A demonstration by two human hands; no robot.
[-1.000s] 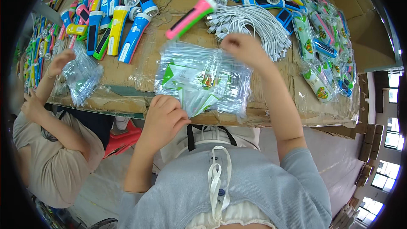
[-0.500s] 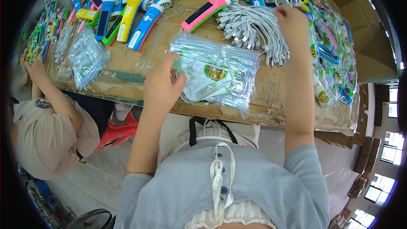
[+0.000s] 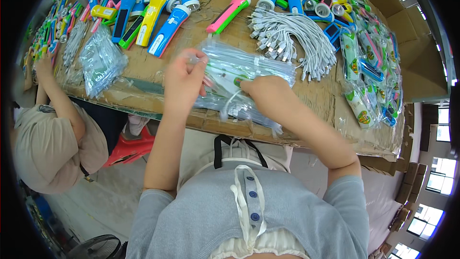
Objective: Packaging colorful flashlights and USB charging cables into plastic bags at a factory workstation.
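Clear plastic bags (image 3: pixel 249 74) at centre frame are showing glossy, crinkled film that is catching the light; a second stack of bags (image 3: pixel 98 60) at left is reading the same. The white cables (image 3: pixel 292 38) at upper centre are appearing as smooth, matt plastic sheathing. The torches (image 3: pixel 167 21) along the upper frame are presenting smooth, glossy moulded plastic in bright colours. The tabletop (image 3: pixel 158 74) is showing brown cardboard, matt and creased, rough at its edge. The grey garment (image 3: pixel 287 220) at lower frame is looking like soft, matt cloth.
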